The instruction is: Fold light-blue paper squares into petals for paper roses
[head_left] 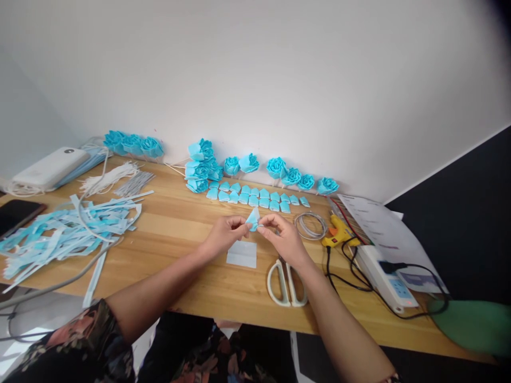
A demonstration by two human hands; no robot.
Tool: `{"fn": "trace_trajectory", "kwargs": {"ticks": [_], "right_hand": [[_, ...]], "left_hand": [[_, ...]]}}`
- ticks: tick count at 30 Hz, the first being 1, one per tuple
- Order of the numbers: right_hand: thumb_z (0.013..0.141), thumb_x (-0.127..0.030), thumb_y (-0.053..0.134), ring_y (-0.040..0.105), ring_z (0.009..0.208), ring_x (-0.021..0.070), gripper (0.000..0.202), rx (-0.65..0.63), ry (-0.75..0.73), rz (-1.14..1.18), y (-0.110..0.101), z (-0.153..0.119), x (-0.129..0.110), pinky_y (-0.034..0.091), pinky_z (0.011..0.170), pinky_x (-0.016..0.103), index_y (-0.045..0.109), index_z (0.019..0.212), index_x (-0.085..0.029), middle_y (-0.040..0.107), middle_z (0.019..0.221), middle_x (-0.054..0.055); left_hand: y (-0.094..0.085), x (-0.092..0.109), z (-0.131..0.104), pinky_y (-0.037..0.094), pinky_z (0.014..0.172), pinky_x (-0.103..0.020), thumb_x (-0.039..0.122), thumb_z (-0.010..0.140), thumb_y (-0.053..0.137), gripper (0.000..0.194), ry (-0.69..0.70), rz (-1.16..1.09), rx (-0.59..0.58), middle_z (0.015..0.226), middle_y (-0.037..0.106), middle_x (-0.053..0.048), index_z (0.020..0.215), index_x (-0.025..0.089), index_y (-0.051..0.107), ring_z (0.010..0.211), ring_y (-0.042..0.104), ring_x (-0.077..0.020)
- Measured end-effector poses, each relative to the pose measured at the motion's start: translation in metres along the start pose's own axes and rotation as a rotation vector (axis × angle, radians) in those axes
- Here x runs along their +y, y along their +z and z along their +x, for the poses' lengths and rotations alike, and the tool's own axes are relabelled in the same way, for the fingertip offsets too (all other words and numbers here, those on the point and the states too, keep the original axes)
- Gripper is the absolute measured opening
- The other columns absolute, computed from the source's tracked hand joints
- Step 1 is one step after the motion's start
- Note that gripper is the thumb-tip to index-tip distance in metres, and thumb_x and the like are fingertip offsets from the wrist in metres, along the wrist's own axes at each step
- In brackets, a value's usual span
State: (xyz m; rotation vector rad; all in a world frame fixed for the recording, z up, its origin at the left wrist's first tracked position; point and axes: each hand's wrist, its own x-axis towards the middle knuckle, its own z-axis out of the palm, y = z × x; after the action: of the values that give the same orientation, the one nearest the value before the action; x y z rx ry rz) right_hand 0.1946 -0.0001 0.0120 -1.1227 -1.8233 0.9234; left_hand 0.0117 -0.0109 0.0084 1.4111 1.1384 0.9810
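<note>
A small folded light-blue piece (253, 218) with a pointed top is pinched between both hands above the wooden table (159, 266). My left hand (228, 234) grips its left side with thumb and forefinger. At its right side, the thumb and forefinger of my right hand (281, 236) are closed on it. Just below my hands a pale rectangular sheet (241, 254) lies flat. White-handled scissors (285, 284) rest under my right wrist, their blades hidden. Behind my hands, folded blue petals (253, 200) lie in two rows.
Blue paper flowers (276, 167) line the wall. A strip pile (72, 229), phone (18, 215), white device (50, 167) and cable occupy the left. On the right are a wire coil (310, 225), yellow glue gun (339, 232), printed sheet (383, 229) and power strip (387, 282) with black cords.
</note>
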Motion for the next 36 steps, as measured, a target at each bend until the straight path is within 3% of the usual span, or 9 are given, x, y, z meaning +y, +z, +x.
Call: {"fn": "trace_trajectory", "kwargs": {"ticks": [10, 18, 26, 36], "right_hand": [[0.082, -0.030, 0.061, 0.064, 0.084, 0.0163, 0.041, -0.046, 0.071, 0.096, 0.001, 0.000, 0.001, 0.048, 0.083, 0.031, 0.056, 0.122, -0.021, 0.069, 0.087, 0.002], [0.081, -0.033, 0.062, 0.064, 0.095, 0.0207, 0.038, -0.023, 0.078, 0.102, 0.003, -0.001, 0.011, 0.048, 0.090, 0.037, 0.062, 0.118, -0.021, 0.071, 0.100, 0.005], [0.081, -0.033, 0.062, 0.065, 0.086, 0.0187, 0.036, -0.050, 0.078, 0.091, 0.007, -0.001, 0.012, 0.050, 0.083, 0.034, 0.064, 0.115, -0.022, 0.071, 0.093, 0.004], [0.077, -0.037, 0.066, 0.062, 0.079, 0.0164, 0.028, -0.089, 0.067, 0.134, 0.002, -0.002, 0.005, 0.050, 0.075, 0.030, 0.068, 0.100, -0.020, 0.068, 0.087, 0.002]], "left_hand": [[0.000, -0.003, 0.000, 0.029, 0.050, -0.021, 0.045, 0.076, 0.055, 0.034, 0.003, 0.032, -0.034, 0.053, 0.046, 0.004, 0.060, 0.015, 0.055, 0.050, 0.039, -0.0078], [0.001, -0.003, 0.000, 0.033, 0.049, -0.020, 0.045, 0.077, 0.056, 0.032, 0.007, 0.041, -0.036, 0.057, 0.050, 0.002, 0.067, 0.015, 0.059, 0.053, 0.043, -0.0081], [0.001, 0.000, 0.000, 0.029, 0.046, -0.019, 0.042, 0.074, 0.058, 0.029, 0.016, 0.031, -0.029, 0.054, 0.046, 0.004, 0.065, 0.015, 0.053, 0.051, 0.040, -0.0068], [0.004, 0.000, -0.002, 0.034, 0.047, -0.018, 0.041, 0.071, 0.062, 0.029, -0.107, 0.004, -0.176, 0.055, 0.053, 0.003, 0.063, 0.016, 0.051, 0.049, 0.045, -0.0064]]}}
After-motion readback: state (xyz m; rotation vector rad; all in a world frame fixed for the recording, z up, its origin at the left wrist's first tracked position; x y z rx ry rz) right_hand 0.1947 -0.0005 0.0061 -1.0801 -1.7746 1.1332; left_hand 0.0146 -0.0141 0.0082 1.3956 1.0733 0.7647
